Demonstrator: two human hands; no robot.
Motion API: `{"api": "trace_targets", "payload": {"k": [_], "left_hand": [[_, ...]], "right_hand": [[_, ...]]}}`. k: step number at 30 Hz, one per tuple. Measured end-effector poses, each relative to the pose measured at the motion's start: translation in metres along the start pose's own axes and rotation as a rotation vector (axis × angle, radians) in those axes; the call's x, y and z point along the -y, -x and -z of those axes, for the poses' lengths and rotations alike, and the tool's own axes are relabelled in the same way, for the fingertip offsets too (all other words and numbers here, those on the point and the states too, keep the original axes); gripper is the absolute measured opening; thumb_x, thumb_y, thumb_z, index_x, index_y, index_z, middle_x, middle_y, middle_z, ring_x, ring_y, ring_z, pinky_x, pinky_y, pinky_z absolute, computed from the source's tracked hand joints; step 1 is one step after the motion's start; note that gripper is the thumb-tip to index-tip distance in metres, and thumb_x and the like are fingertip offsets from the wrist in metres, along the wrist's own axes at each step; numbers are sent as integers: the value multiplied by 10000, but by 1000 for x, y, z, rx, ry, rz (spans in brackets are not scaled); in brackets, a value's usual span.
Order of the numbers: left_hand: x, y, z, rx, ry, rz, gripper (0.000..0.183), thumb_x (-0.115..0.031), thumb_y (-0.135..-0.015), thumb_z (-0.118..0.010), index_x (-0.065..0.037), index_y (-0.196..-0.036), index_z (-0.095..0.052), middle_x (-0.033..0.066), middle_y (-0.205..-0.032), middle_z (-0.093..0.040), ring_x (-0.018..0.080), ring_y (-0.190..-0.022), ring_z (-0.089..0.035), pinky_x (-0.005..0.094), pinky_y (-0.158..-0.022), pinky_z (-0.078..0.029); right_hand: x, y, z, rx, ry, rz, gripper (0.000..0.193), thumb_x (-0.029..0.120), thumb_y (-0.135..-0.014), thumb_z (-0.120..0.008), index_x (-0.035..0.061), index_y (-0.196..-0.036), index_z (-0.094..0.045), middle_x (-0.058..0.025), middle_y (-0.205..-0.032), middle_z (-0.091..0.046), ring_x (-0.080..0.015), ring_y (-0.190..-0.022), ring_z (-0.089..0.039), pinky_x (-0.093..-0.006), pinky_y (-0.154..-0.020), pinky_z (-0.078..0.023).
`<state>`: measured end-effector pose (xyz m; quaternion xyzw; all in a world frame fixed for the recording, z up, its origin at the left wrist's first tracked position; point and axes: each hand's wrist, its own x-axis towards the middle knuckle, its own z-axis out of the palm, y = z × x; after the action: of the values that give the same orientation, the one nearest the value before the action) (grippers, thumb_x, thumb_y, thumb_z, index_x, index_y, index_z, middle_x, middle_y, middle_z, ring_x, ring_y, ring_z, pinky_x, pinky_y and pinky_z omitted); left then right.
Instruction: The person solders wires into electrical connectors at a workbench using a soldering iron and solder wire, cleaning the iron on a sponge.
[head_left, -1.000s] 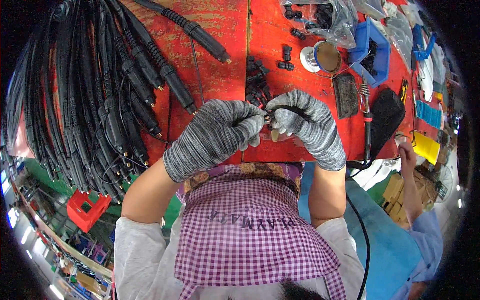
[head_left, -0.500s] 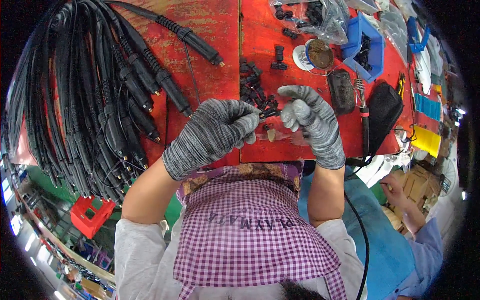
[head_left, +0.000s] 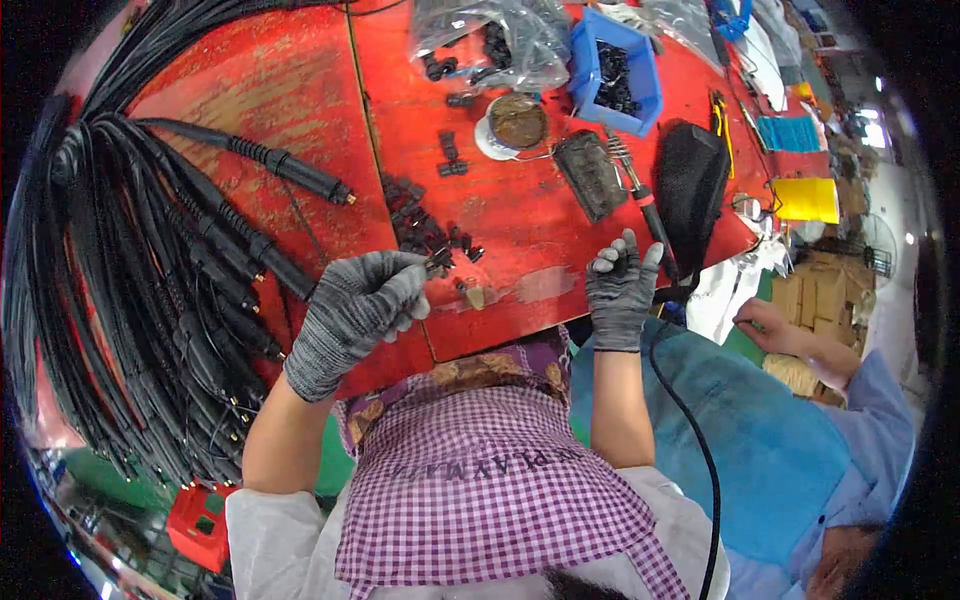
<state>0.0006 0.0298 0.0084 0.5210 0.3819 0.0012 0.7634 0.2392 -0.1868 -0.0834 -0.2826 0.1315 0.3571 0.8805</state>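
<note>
Left of the pile of small black parts (head_left: 430,232), a thick sheaf of black cables (head_left: 105,300) fans over the red surface (head_left: 525,228), one cable (head_left: 290,170) lying apart, up and left of the pile, its tip gold. Just below and left of the pile is the left hand (head_left: 355,312), in a grey knit glove, its thumb and fingers pinched closed on a small dark piece (head_left: 437,262) held out at the pile's lower edge. Above the pile lie a few black fittings (head_left: 452,155); near it on the lower right rests a pale stubby piece (head_left: 475,297). Up and right of the pile come a clear plastic bag (head_left: 535,50), a white-rimmed spool (head_left: 518,122), a dark block (head_left: 590,178) and a blue bin (head_left: 584,70) of black pieces. Well right of the pile and a little lower, the gloved right hand (head_left: 622,290) is half open, fingers loosely curled, and seems to hold nothing. Farther right of the pile lie a soldering iron (head_left: 655,222) and a black pouch (head_left: 692,180)
</note>
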Motion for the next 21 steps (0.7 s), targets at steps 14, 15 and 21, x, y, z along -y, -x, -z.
{"api": "trace_targets", "payload": {"k": [14,15,21], "left_hand": [[-5,2,-7,-70,-20,-29,206,-165,-845,-497,12,-930,-559,32,-632,-578,49,-481,-488,171,-410,-392],[-5,1,-8,-51,-35,-39,207,-156,-844,-495,17,-937,-559,36,-632,-577,51,-478,-483,173,-408,-388],[7,-7,-4,-21,14,-77,217,-134,-844,-486,37,-958,-555,52,-635,-573,57,-466,-467,179,-403,-375]], "right_hand": [[41,-20,-5,-180,96,179,415,470,-799,-481,61,-734,-506,-36,-544,-472,-153,-432,-429,-260,-381,-351],[50,-11,4,-172,118,217,385,443,-802,-478,62,-786,-534,-29,-543,-469,-147,-440,-423,-255,-389,-340],[81,44,20,-48,254,386,389,414,-818,-445,41,-894,-525,-42,-570,-462,-145,-442,-409,-248,-379,-328]]}}
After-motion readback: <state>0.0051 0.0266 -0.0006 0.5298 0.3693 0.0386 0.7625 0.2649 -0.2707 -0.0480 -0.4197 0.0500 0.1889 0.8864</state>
